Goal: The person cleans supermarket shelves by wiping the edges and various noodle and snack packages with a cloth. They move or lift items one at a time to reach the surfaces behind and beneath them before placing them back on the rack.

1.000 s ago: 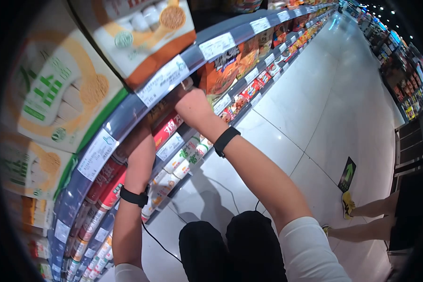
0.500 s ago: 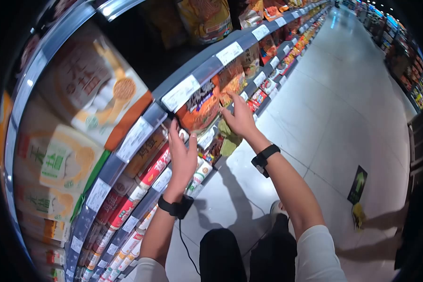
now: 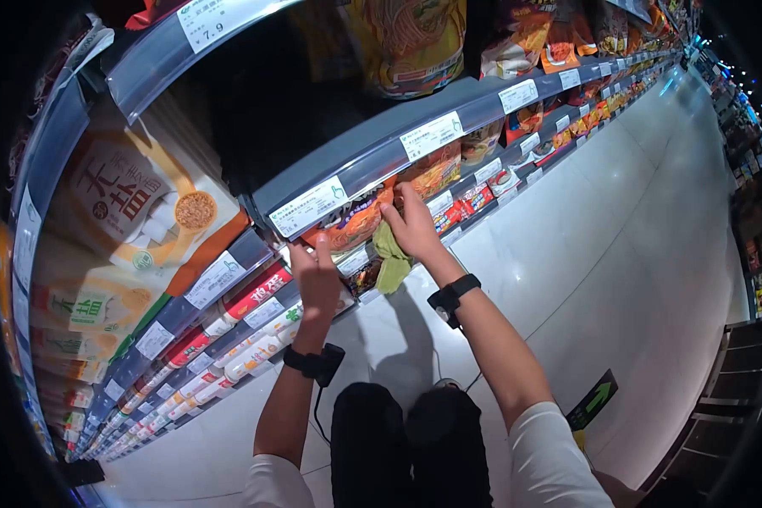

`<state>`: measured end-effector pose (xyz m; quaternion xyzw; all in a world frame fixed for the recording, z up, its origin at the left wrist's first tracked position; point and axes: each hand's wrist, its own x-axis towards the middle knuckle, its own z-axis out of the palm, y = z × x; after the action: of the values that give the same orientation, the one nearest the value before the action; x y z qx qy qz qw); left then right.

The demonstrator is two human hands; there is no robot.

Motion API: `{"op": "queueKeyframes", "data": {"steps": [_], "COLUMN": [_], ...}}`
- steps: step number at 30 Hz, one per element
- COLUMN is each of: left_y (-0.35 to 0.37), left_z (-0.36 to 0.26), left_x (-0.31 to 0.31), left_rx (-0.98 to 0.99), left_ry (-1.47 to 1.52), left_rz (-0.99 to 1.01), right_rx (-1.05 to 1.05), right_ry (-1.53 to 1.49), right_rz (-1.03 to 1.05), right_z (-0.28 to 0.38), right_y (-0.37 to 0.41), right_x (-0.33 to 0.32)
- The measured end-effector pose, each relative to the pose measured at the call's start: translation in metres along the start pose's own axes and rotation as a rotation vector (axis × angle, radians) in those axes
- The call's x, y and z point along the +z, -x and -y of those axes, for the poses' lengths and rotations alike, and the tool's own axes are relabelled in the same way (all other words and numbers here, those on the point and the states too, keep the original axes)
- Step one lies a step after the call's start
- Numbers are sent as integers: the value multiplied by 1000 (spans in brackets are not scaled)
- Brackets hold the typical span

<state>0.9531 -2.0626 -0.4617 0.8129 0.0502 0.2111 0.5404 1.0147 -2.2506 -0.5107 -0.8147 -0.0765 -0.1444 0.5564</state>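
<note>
An orange noodle package [image 3: 356, 222] sits on the shelf level below the price-label rail, its upper part hidden behind the rail. My left hand [image 3: 316, 278] is at its lower left corner, thumb in front and fingers curled behind the edge. At the package's right edge my right hand [image 3: 416, 227] pinches the side between thumb and fingers. A crumpled green cloth [image 3: 391, 261] hangs just below my right hand; what holds it is hidden. Both wrists wear black bands.
White and orange noodle packs [image 3: 148, 199] fill the shelf at left. A yellow bag [image 3: 415, 46] stands on the level above. Lower shelves hold red and white packs [image 3: 258, 289]. The tiled floor [image 3: 601, 245] runs along the right, with a green arrow sign [image 3: 593, 401].
The view has turned and moved closer to the shelf. My hands have drawn closer around the orange package, and my right fingers have closed in on its edge.
</note>
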Motion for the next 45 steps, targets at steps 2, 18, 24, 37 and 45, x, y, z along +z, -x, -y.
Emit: {"op": "queueKeyframes", "data": {"steps": [2,18,24,37,45], "left_y": [-1,6,20,-73,-140], "left_z": [-7,-5,-83,-182,-166], "left_x": [-4,-24,-54,30,73], "left_rx": [158,-43,-3,100,196], "left_ry": [133,54,-61,206,-93], "left_rz": [-25,92,278,292,198], "right_rx": [-25,-110,-284,-88,-29], "right_ry": [-8,162,113,34,143], "right_rz": [6,-148,-325,38,46], "right_z": [5,38,95,91,107], "right_y": [-6,-13,-80,-198,-197], "right_x": [-11,-64,-160,-172,-171]}}
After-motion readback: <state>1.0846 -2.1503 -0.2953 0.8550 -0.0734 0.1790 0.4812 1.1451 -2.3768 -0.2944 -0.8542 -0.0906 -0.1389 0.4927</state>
